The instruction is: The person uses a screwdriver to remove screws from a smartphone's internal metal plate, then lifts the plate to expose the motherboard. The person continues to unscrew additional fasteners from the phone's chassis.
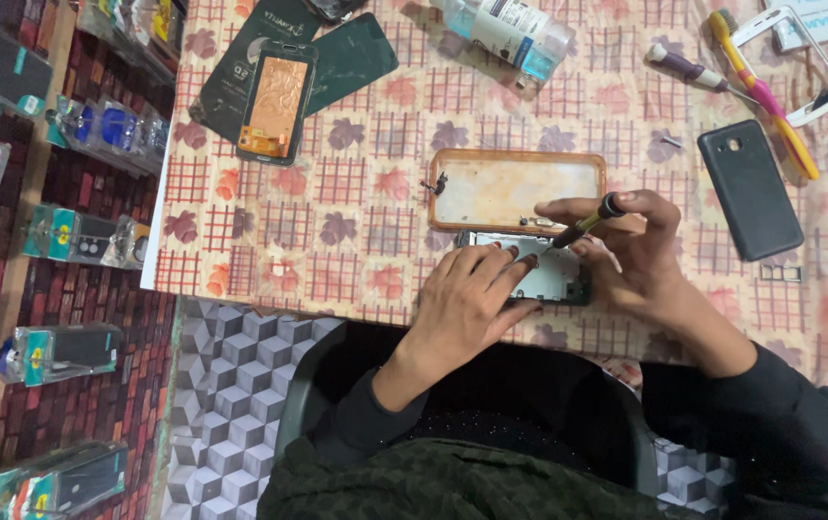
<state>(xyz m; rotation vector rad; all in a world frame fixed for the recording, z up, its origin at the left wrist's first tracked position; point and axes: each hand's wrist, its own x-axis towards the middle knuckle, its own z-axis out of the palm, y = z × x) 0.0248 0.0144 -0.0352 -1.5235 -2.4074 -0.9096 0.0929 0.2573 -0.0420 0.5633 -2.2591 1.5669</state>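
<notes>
I see a table (240,231) covered with a checked, leaf-patterned cloth in red and cream, with a grey cube-patterned floor (231,366) below it and rows of packaged phone cases (77,236) along the left.

Near the table's near edge lies an opened dark smartphone with its metal inner frame exposed (558,274). My left hand (467,299) lies flat over its left part, fingers spread and pressing down on it. My right hand (640,255) is closed around a slim black-and-yellow screwdriver (582,226), whose tip points down to the phone's far edge.

Just beyond the phone, almost touching it, lies a clear, yellowed rectangular phone cover with an orange rim (515,188). To the right sits a black plastic back cover with a camera hole (749,188). Farther off on the right lie a yellow-and-pink toothbrush (765,91), a purple-handled screwdriver (693,69) and a white phone frame (804,58). A clear plastic bottle with a pale blue cap (510,29) lies at the far edge. On the far left, a phone with a copper-coloured back panel (277,101) rests on dark green glass sheets (351,58).
</notes>
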